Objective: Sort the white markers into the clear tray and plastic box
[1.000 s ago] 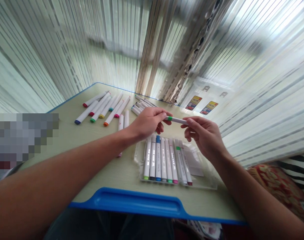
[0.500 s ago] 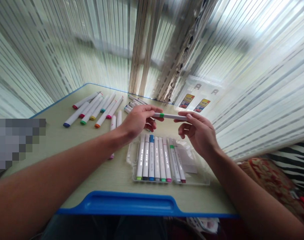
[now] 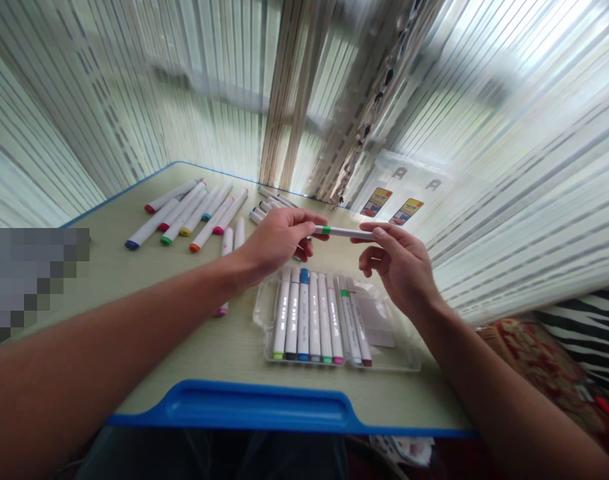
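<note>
A white marker (image 3: pixel 347 232) with a green band is held level above the table between my two hands. My left hand (image 3: pixel 289 233) pinches its left end, near the band. The thumb and fingertips of my right hand (image 3: pixel 397 257) close on the other end. Below them lies a clear plastic case (image 3: pixel 407 357) with several white markers in a row, among them a blue-capped marker (image 3: pixel 303 313) and a marker with a green band (image 3: pixel 351 323). The right part of the case holds a pale sheet (image 3: pixel 377 317).
Several loose markers (image 3: pixel 184 213) with coloured ends lie at the table's left, and more markers (image 3: pixel 271 200) lie behind my left hand. A clear case lid (image 3: pixel 409 177) stands upright at the back right, against striped curtains (image 3: pixel 209 100). A blue tray edge (image 3: pixel 259 407) lines the front.
Both hands keep nearly the same pose on the marker. My left hand's fingertips have shifted slightly left along the marker's end. The camera view has shifted a little.
</note>
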